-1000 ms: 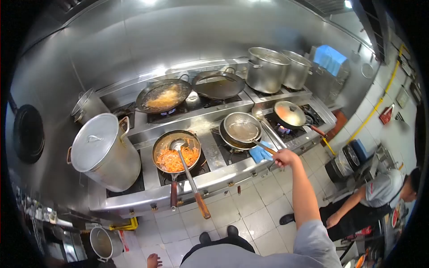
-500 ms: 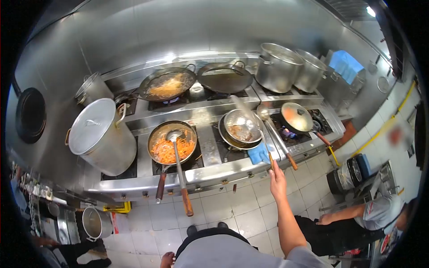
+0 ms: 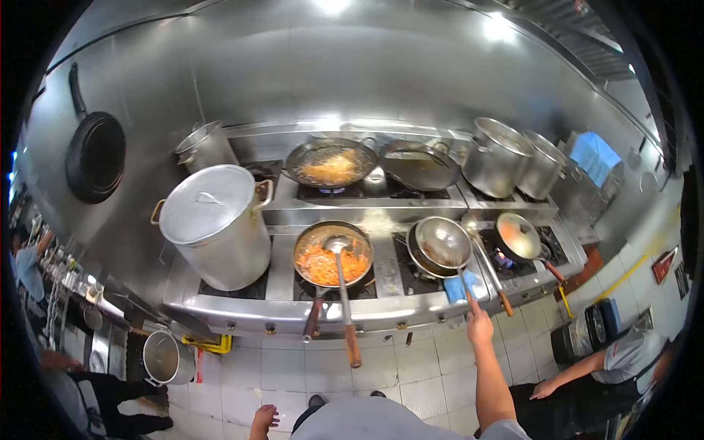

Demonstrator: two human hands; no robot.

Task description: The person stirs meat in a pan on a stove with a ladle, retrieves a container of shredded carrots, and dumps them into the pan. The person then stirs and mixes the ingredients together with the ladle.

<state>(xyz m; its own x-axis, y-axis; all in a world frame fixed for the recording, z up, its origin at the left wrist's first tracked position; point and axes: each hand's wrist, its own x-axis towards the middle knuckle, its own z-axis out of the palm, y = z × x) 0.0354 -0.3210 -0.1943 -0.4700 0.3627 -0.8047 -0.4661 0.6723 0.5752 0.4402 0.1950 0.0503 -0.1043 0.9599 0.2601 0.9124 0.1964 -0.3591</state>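
My right hand is closed round the wooden handle of a round metal strainer, which rests over a pan on the front burner. A blue cloth lies beneath the handle at the stove's edge. Low in the view, my left hand hangs beside my body, empty, with its fingers apart. Left of the strainer, a pan of orange shredded food holds a ladle with a wooden handle. To the right are a long ladle and a lidded pan.
A tall lidded pot stands at the stove's left. Behind are a wok with frying food, a dark wok and a large pot. One person is at the right, another at the left.
The strainer has been turned over, its rounded side now up, and my right hand has shifted on its handle. The whole view has swung, showing more of the left side.
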